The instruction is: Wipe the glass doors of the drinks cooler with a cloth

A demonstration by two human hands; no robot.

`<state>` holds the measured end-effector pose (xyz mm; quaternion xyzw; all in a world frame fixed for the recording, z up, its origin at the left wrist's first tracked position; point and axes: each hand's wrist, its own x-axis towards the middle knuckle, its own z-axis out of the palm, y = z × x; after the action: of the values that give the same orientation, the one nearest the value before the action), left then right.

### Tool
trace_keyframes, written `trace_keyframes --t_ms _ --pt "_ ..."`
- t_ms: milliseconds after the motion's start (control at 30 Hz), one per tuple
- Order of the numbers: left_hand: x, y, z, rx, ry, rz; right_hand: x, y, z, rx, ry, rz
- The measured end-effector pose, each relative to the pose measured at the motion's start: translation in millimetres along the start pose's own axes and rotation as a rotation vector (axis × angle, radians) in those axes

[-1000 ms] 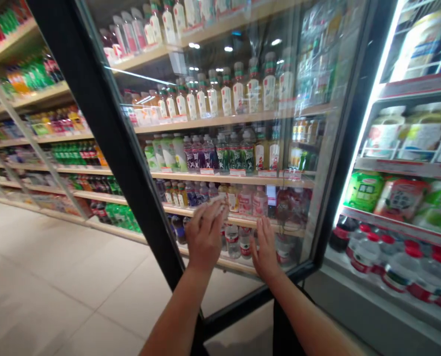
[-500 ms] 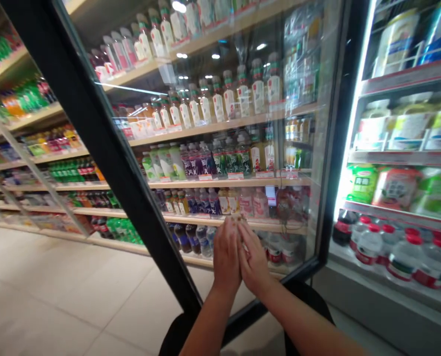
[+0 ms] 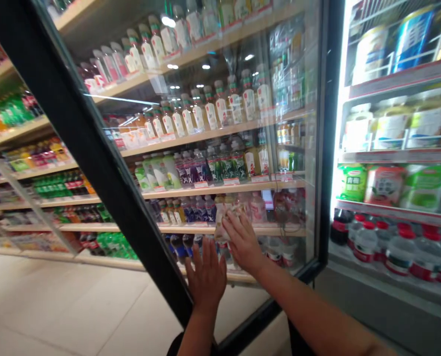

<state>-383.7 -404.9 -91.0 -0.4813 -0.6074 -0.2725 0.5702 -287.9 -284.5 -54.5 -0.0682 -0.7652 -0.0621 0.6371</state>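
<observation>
An open cooler's glass door (image 3: 250,74) with a black frame (image 3: 94,158) stands in front of me. My right hand (image 3: 244,242) presses a crumpled pale cloth (image 3: 221,217) against the glass, fingers over it. Just below and to the left, my left hand (image 3: 205,277) lies flat on the glass with its fingers spread and nothing in it. Rows of drink bottles (image 3: 205,113) on wooden shelves show through the glass.
To the right is the lit cooler interior (image 3: 391,158) with wire shelves, green and red packs and red-capped water bottles (image 3: 391,247) at the bottom. More drink shelves (image 3: 27,173) run along the left above a pale tiled floor (image 3: 75,306).
The cloth was under my left hand; the hands met in the middle, and now my right hand has the cloth higher on the glass while my left hand has dropped lower.
</observation>
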Motion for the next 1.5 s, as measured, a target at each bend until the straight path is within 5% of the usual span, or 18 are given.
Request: trace_keyframes --t_ms 133,333,533,733,900,1000,1133,1267,1367,1500 --pt "-4.2 -1.7 7.2 0.026 0.020 0.002 24.0 7.5 -4.0 0.032 0.100 0.031" --pt "-4.1 -3.7 5.8 0.024 0.014 0.015 3.0 -3.6 -0.5 -0.125 0.062 0.041" --pt "-0.6 -2.4 1.9 0.100 -0.017 0.038 40.7 11.7 -7.2 -0.092 0.150 0.080" --pt "-8.8 -1.4 4.8 0.064 -0.004 0.038 26.9 8.0 -5.8 -0.033 0.123 -0.005" --pt "-12.7 -1.6 7.1 0.050 -0.014 0.013 58.8 40.6 -13.0 -0.036 0.231 0.026" --pt "-13.4 -0.8 7.4 0.143 -0.047 0.019 52.5 50.1 -13.6 -0.039 0.309 0.100" --pt "-13.3 -1.9 8.2 0.189 -0.045 0.033 26.8 32.0 -7.7 -0.046 0.209 0.070" --pt "-10.6 -3.2 7.6 0.201 -0.045 0.048 49.2 42.3 -12.4 -0.049 0.198 -0.032" --pt "-9.3 -2.5 6.1 0.204 -0.059 0.050 63.5 63.6 -17.9 -0.045 0.318 0.103" --pt "-10.7 -2.2 6.3 0.195 -0.045 0.046 41.4 58.9 -11.6 -0.078 0.361 0.242"
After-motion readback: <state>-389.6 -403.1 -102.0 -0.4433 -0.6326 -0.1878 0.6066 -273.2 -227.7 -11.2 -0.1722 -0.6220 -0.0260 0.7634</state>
